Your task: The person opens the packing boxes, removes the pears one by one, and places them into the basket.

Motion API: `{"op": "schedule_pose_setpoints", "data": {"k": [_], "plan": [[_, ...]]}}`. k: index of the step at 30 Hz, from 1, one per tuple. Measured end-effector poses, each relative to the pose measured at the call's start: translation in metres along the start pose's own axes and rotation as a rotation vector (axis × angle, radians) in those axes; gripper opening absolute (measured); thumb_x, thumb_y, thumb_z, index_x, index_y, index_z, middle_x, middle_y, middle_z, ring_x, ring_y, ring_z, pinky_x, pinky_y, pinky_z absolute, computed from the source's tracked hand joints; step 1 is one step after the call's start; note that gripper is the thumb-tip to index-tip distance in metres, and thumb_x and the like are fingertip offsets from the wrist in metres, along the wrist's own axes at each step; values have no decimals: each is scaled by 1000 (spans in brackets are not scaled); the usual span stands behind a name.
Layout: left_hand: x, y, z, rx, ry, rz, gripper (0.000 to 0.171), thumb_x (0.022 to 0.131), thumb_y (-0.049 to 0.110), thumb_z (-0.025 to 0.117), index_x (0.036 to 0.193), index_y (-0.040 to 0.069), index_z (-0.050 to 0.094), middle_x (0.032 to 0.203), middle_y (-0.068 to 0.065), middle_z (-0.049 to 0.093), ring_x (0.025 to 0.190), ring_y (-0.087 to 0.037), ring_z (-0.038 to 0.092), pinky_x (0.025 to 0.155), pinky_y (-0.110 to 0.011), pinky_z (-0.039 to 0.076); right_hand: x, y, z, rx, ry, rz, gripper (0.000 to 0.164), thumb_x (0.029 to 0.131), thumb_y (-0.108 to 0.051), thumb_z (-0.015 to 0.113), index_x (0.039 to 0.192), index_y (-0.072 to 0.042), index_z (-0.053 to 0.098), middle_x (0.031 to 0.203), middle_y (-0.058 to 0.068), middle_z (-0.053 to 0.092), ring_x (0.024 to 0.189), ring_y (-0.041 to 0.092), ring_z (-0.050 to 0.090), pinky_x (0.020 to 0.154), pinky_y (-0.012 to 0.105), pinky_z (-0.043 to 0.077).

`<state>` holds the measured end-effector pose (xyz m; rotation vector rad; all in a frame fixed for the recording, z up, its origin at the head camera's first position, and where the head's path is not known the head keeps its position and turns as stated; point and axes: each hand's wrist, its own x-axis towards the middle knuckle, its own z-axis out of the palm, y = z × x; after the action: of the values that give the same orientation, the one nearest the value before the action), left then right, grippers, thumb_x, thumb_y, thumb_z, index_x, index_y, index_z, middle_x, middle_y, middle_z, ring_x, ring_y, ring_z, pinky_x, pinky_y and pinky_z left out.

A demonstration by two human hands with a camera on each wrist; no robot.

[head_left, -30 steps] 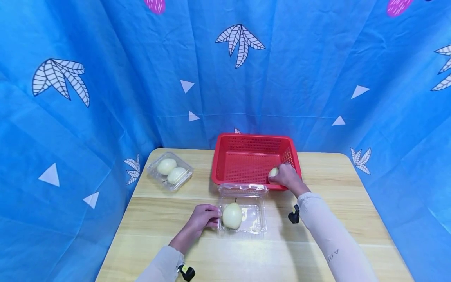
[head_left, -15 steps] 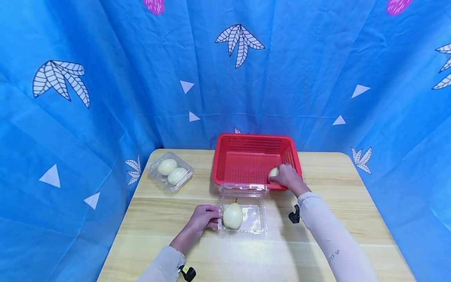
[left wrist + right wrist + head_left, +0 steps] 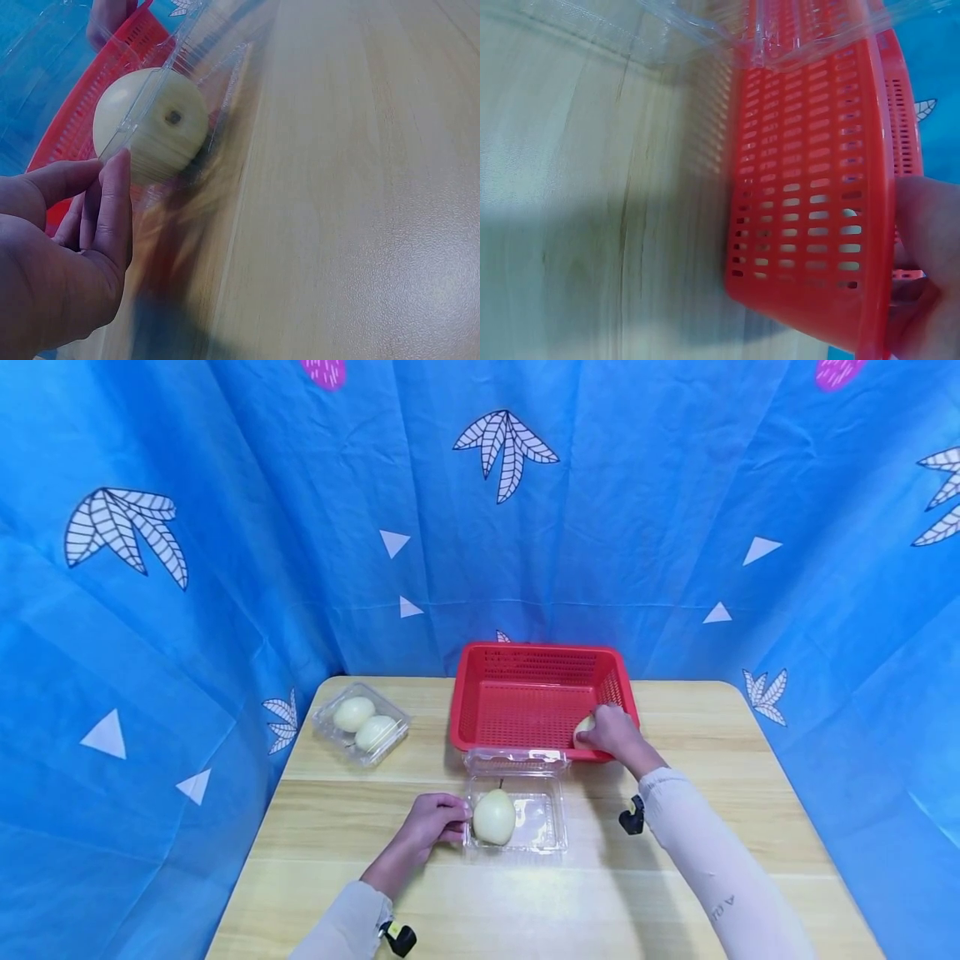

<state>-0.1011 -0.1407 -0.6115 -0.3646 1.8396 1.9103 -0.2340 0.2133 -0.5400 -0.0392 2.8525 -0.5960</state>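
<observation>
My left hand (image 3: 433,825) pinches the left rim of an open clear plastic clamshell box (image 3: 542,822), thumb against fingers, as the left wrist view shows up close. Inside the box, on its left side, lies a pale yellow pear (image 3: 494,817) with its stem pointing away from me. My right hand (image 3: 617,731) reaches into the near right corner of a red slotted basket (image 3: 468,693) and grips another pear (image 3: 583,731). In the right wrist view the basket wall hides most of that pear and the fingertips; pale patches show through the slots.
A closed clear box (image 3: 362,724) with two pears sits at the table's back left. The open box's raised lid (image 3: 517,762) leans against the basket's near side. Blue patterned curtains (image 3: 510,543) enclose the wooden table (image 3: 720,827) at the back and sides.
My right hand and the pear in it have shifted very slightly to the right within the basket corner. The left hand and the open box stay essentially as they were.
</observation>
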Motion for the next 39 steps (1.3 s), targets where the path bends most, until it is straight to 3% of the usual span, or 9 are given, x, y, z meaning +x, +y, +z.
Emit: {"op": "schedule_pose_setpoints", "data": {"k": [5, 10, 14, 18, 27, 39], "plan": [[0, 0, -1, 2, 3, 3, 28, 88, 2, 76, 112, -9, 67, 83, -6, 70, 67, -11, 68, 60, -24, 64, -4, 0, -3, -11, 37, -39, 34, 87, -29, 83, 100, 0, 72, 81, 11, 58, 77, 25, 53, 63, 29, 44], [0, -1, 0, 2, 4, 7, 27, 88, 2, 76, 112, -8, 67, 83, -6, 69, 67, -11, 68, 60, -24, 64, -9, 1, -5, -7, 60, -71, 43, 88, -29, 82, 117, 2, 73, 90, 15, 64, 84, 28, 55, 66, 34, 46], [-1, 0, 0, 0, 6, 10, 27, 88, 2, 76, 111, -8, 67, 82, -5, 70, 67, -11, 68, 59, -24, 64, -14, 2, -6, 2, 82, -95, 53, 89, -28, 81, 128, 4, 68, 112, 24, 70, 103, 37, 62, 84, 47, 57], [-1, 0, 1, -1, 7, 7, 28, 88, 2, 76, 112, -8, 67, 82, -6, 70, 67, -11, 68, 60, -24, 64, -20, 2, -8, 29, 102, -108, 56, 90, -28, 80, 132, 6, 65, 131, 29, 66, 123, 44, 61, 102, 59, 57], [-1, 1, 0, -11, 2, 11, 28, 88, 1, 75, 112, -9, 66, 83, -7, 70, 67, -12, 69, 61, -25, 65, -40, -1, -10, 81, 203, -162, 57, 88, -26, 81, 133, 6, 65, 134, 29, 66, 131, 47, 58, 109, 62, 52], [-4, 2, 2, -23, 1, 22, 28, 87, 0, 75, 111, -10, 66, 83, -6, 68, 66, -12, 68, 59, -24, 64, -66, -4, -6, 132, 255, -196, 55, 88, -25, 81, 130, 7, 66, 130, 29, 67, 116, 45, 66, 96, 58, 60]]}}
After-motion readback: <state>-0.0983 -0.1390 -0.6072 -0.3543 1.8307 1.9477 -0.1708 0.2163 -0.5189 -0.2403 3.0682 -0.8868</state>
